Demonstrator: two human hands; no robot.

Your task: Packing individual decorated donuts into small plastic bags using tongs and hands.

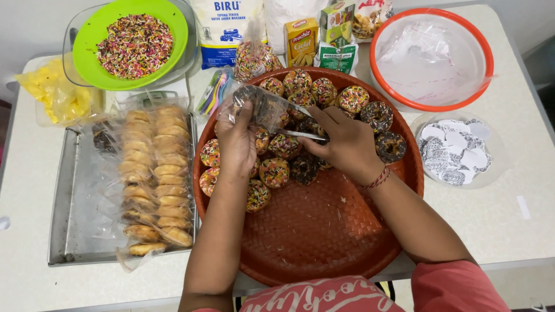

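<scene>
A round red woven tray (324, 231) holds several sprinkle-covered doughnuts (274, 171) in its far half. My left hand (236, 138) grips a clear plastic bag (263, 107) with a dark doughnut inside, held over the tray. My right hand (341, 141) pinches the bag's open end near its mouth, fingers closed on the plastic. Both forearms reach in from the bottom edge.
A metal baking tray (72, 231) on the left carries bagged plain pastries (153, 173). A green bowl of sprinkles (136, 43) stands far left, an orange-rimmed bowl with plastic bags (430, 58) far right. A clear dish of round stickers (457, 150) lies right. Boxes and packets line the back.
</scene>
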